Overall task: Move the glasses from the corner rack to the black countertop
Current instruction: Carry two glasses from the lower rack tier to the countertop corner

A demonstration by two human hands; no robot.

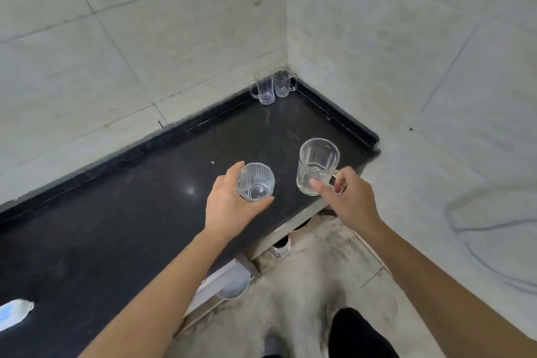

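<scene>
Both forearms reach over the black table (122, 212); left hand (229, 206) is wrapped around a tumbler (255, 186), right hand (351, 197) grips a mug (318, 166) by its handle, near the edge; a careless set-down could tip it off; two mugs (273, 86) stand in the corner; no rack visible; contact with the table unclear.

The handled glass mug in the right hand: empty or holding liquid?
Empty. The glass mug held by the right hand shows a clear bottom, with no liquid line.
</scene>
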